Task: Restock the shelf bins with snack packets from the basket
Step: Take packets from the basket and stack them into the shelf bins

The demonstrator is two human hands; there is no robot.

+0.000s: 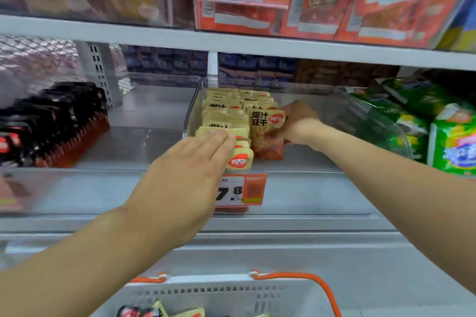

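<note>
A beige snack packet point(266, 126) is held upright by the right hand point(298, 123), fingers curled round it, inside the clear shelf bin point(381, 121), just beside the rows of stacked packets point(226, 113). The front row is pressed by the straight fingers of the left hand point(188, 172). Black packets point(51, 121) are ranged to the left, green bags point(438, 131) to the right. A price tag point(240, 189) is fixed below, and the grey basket point(219, 293) with orange handles is seen nearest the camera.

both hands point(190, 162) on yellow snack packets point(226, 121) in clear bin point(192, 108)
</note>
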